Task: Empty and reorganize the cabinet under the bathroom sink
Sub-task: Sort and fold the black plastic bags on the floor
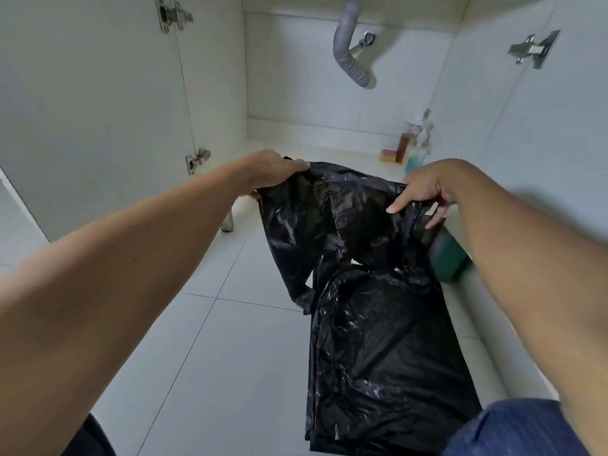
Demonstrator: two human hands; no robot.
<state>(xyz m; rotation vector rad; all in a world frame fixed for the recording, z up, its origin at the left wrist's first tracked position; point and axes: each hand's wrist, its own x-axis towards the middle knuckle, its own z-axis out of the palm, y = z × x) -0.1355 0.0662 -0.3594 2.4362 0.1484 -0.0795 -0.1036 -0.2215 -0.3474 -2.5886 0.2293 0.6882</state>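
Note:
A large black plastic bag (pixel 355 264) hangs between my hands in front of the open cabinet and drapes down onto the white floor tiles. My left hand (pixel 273 172) pinches its upper left edge. My right hand (pixel 427 189) grips the upper right edge, with the forefinger stretched out over the plastic. Inside the cabinet, at the right of its floor (pixel 329 149), stand a clear bottle with blue liquid (pixel 419 149), a slim amber bottle (pixel 404 144) and a small yellow and pink sponge (pixel 388 156).
A grey corrugated drain pipe (pixel 348 51) hangs at the cabinet's top centre. Both doors stand open, their metal hinges (pixel 172 16) showing. A green container (pixel 449 255) lies on the floor right of the bag. A metal cabinet leg (pixel 227 220) stands at the left front.

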